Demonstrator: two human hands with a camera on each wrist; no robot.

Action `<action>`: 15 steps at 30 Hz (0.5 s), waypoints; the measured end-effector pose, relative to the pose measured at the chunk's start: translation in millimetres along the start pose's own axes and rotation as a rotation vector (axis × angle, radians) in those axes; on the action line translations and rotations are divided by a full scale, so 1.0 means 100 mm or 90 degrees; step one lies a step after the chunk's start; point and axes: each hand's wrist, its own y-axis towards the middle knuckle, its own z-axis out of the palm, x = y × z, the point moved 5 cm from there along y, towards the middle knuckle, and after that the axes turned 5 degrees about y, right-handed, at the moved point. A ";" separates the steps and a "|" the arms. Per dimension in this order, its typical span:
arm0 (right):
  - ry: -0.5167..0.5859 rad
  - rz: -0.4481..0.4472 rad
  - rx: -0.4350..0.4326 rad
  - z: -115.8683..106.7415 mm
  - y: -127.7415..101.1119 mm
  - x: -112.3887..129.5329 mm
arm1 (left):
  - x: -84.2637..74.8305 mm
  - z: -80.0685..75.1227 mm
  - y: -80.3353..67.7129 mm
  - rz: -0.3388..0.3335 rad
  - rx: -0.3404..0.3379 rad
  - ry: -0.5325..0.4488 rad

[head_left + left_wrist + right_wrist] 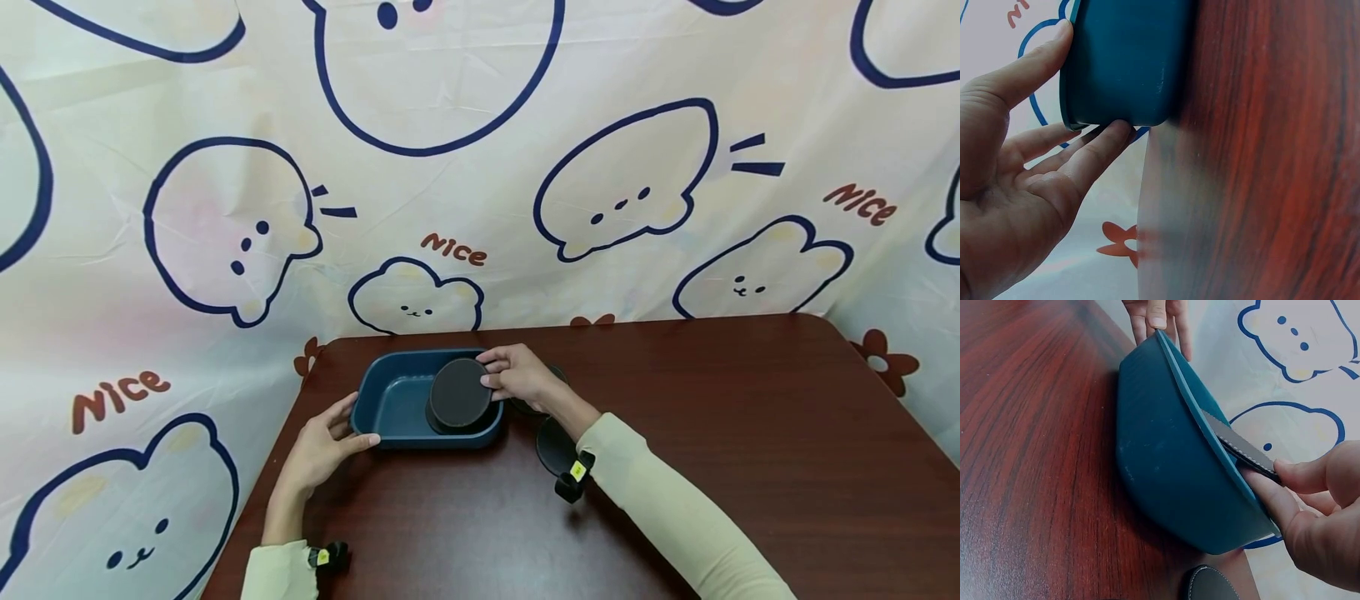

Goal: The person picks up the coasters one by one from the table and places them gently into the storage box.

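Observation:
A blue rectangular plastic tub (397, 400) stands on the table, towards its far left. At the tub's left front corner my left hand (318, 446) grips it, thumb at the rim and fingers against the end wall, as the left wrist view shows. My right hand (521, 377) pinches the edge of a round black coaster (460, 393) over the right part of the tub. Stitching runs along the coaster's edge (1241, 447) in the right wrist view, where it leans inside the rim. What lies under the coaster is hard to tell.
Another black coaster (553, 446) lies on the table below the right forearm. One more dark round piece (558, 375) is partly hidden behind the right hand. The brown wooden table (720, 400) reaches a cartoon-printed cloth (450, 192) at the back and left.

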 end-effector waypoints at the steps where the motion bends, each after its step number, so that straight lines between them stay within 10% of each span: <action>1: 0.000 0.002 0.003 0.01 0.00 0.00 | 0.00 0.00 0.00 0.000 0.000 0.001; 15: -0.268 -0.112 -0.008 -0.10 -0.19 0.24 | -0.01 0.00 0.00 -0.001 -0.001 -0.004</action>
